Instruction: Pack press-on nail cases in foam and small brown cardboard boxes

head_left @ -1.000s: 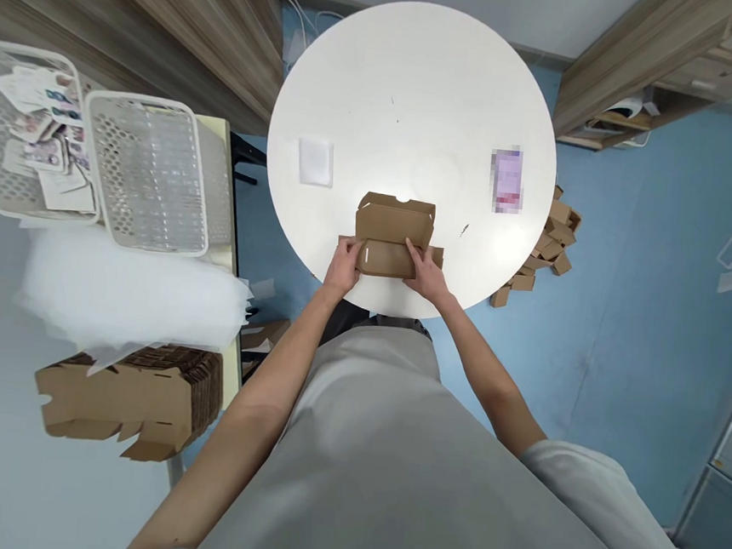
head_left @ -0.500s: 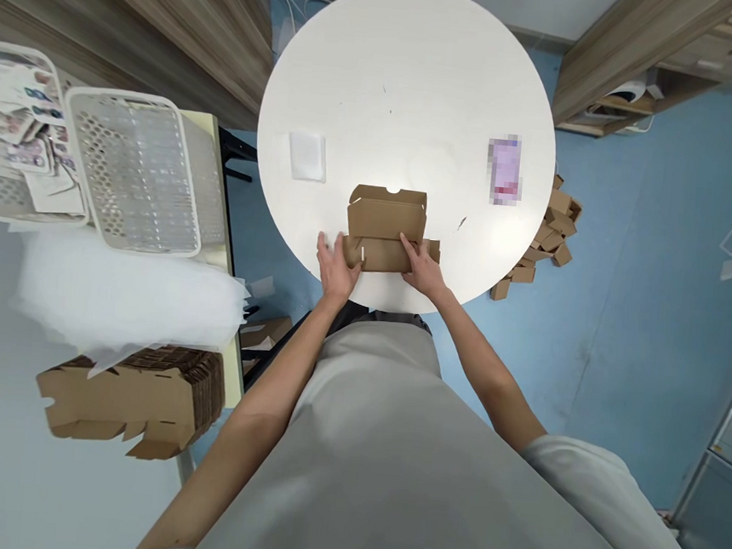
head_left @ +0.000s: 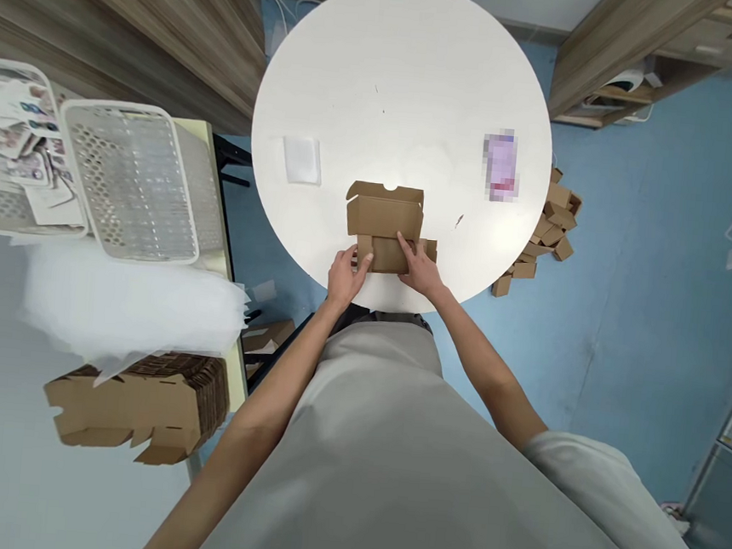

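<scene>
A brown cardboard box lies partly folded near the front edge of the round white table, its lid panel spread out away from my body. My left hand grips the left end of the box, thumb on the inside and fingers outside. At the right part, my right hand holds the box with its fingers reaching over the bottom panel. A side flap sticks out to the right beyond my right fingers.
On the table are a clear plastic packet at left and a blurred purple item at right. Left stand white baskets, white sheets and stacked flat cardboard. Small boxes lie on the floor at right.
My left hand has moved right, and the box's left end flap, which lay outward, is now folded up against the box. My right hand has stayed nearly in place.
</scene>
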